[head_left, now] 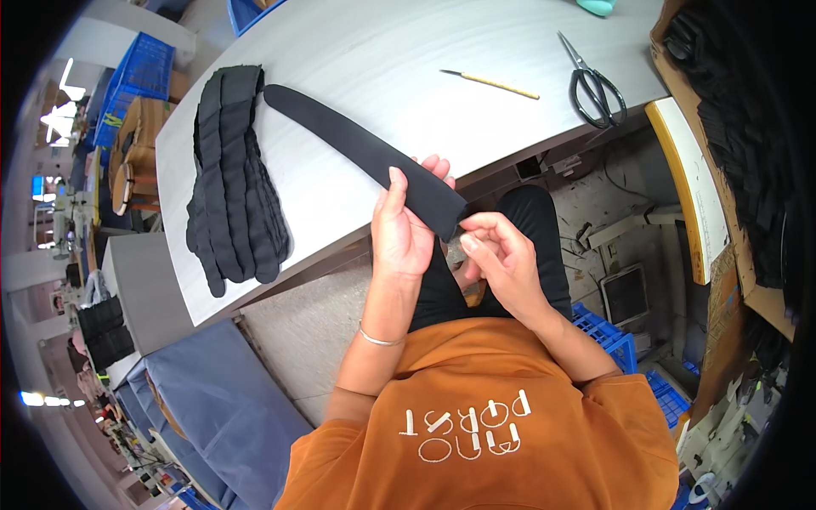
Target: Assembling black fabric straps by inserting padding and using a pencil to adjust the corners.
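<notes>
A long black fabric strip (348,140) with a rounded far end slants across the table's front edge, its far part lying on the tabletop. My left hand (408,217) cups the strip near its close end, thumb on top and fingers around the far side. At the corner of that squared end, my right hand (501,255) pinches the edge between thumb and forefinger. Left of the strip lies a pile of similar black fabric pieces (238,187), laid overlapping in rows.
On the pale table (340,42) lie a thin yellow-handled pointed tool (497,86) and black-handled scissors (595,89). A cardboard box (735,246) of black pieces stands at the right. Blue-grey cloth (221,408) hangs at the lower left; blue crates (608,336) sit below right.
</notes>
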A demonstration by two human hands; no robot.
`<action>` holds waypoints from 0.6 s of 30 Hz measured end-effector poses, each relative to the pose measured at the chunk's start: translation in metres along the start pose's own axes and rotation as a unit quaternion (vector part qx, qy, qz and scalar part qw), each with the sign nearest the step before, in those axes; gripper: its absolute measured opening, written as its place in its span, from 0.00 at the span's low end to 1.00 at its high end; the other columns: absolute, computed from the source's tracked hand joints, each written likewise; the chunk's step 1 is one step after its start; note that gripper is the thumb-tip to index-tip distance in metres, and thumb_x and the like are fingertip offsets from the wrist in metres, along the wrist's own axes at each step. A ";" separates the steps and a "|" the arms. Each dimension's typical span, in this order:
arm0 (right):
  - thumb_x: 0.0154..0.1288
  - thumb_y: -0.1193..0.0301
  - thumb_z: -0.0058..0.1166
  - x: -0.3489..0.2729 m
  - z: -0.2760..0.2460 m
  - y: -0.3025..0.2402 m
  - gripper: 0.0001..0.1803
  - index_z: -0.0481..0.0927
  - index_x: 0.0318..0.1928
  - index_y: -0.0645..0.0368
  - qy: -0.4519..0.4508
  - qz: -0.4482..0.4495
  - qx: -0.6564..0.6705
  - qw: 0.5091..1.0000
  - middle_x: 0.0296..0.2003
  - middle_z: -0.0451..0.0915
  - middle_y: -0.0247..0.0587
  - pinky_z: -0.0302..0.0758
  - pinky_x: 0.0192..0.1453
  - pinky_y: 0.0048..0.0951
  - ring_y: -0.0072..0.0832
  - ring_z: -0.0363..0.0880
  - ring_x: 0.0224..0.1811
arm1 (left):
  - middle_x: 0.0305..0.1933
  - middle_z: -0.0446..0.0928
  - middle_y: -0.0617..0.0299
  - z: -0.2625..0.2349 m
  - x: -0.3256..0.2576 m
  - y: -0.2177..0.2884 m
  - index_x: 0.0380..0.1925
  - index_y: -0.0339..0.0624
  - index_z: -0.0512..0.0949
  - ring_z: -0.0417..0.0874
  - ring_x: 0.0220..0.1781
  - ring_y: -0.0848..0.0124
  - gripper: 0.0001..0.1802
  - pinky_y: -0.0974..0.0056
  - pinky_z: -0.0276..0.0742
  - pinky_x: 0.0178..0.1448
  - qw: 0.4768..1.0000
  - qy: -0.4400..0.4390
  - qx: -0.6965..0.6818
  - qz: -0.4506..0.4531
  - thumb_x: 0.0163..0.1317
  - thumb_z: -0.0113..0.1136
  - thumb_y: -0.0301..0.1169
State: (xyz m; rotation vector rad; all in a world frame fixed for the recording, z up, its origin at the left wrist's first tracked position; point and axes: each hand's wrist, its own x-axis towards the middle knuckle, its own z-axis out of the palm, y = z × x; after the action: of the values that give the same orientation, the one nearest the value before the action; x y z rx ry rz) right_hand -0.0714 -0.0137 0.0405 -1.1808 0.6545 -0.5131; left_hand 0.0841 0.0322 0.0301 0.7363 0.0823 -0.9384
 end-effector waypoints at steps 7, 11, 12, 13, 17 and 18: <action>0.60 0.80 0.60 0.014 -0.002 0.000 0.11 0.80 0.44 0.64 0.080 -0.210 -0.274 0.935 0.32 0.78 0.36 0.70 0.27 0.24 0.24 0.78 0.23 | 0.59 0.74 0.43 0.009 -0.011 -0.012 0.56 0.34 0.67 0.76 0.64 0.54 0.27 0.51 0.74 0.68 0.993 -0.074 -0.045 -0.074 0.75 0.49 0.50; 0.46 0.78 0.64 0.020 -0.019 -0.008 0.18 0.82 0.43 0.59 0.071 -0.440 -0.519 0.730 0.31 0.77 0.35 0.67 0.28 0.29 0.28 0.76 0.26 | 0.61 0.71 0.40 0.020 -0.024 -0.010 0.60 0.32 0.65 0.75 0.65 0.53 0.31 0.54 0.74 0.67 0.992 -0.051 0.025 -0.113 0.71 0.58 0.48; 0.46 0.78 0.64 0.018 -0.019 -0.007 0.18 0.82 0.43 0.59 0.071 -0.440 -0.518 0.730 0.31 0.77 0.35 0.67 0.28 0.29 0.28 0.76 0.26 | 0.61 0.72 0.41 0.023 -0.027 -0.011 0.59 0.31 0.66 0.76 0.64 0.53 0.28 0.54 0.75 0.66 0.990 -0.053 0.086 -0.102 0.72 0.58 0.42; 0.48 0.79 0.64 0.016 -0.017 -0.009 0.16 0.82 0.42 0.60 0.072 -0.431 -0.515 0.737 0.30 0.77 0.35 0.67 0.27 0.29 0.28 0.76 0.24 | 0.63 0.70 0.39 0.022 -0.026 -0.012 0.59 0.30 0.66 0.73 0.67 0.51 0.26 0.51 0.73 0.69 0.990 -0.049 0.076 -0.107 0.73 0.56 0.40; 0.52 0.81 0.63 0.012 -0.012 0.001 0.11 0.81 0.38 0.60 0.087 -0.385 -0.394 0.830 0.24 0.76 0.34 0.67 0.25 0.29 0.29 0.74 0.20 | 0.64 0.70 0.38 0.008 -0.014 -0.010 0.59 0.28 0.67 0.71 0.70 0.48 0.21 0.48 0.70 0.74 0.992 -0.023 0.003 -0.126 0.75 0.51 0.34; 0.52 0.81 0.63 0.010 -0.014 0.001 0.11 0.81 0.38 0.60 0.086 -0.386 -0.395 0.830 0.24 0.76 0.34 0.67 0.25 0.29 0.29 0.74 0.20 | 0.64 0.70 0.38 0.006 -0.012 -0.009 0.59 0.28 0.67 0.71 0.70 0.48 0.21 0.48 0.70 0.74 0.992 -0.023 0.002 -0.125 0.75 0.51 0.34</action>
State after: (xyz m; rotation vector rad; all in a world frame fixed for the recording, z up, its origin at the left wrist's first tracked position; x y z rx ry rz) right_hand -0.0743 -0.0289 0.0342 -2.2372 0.5251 -1.0981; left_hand 0.0689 0.0338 0.0346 0.7176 0.1344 -1.1948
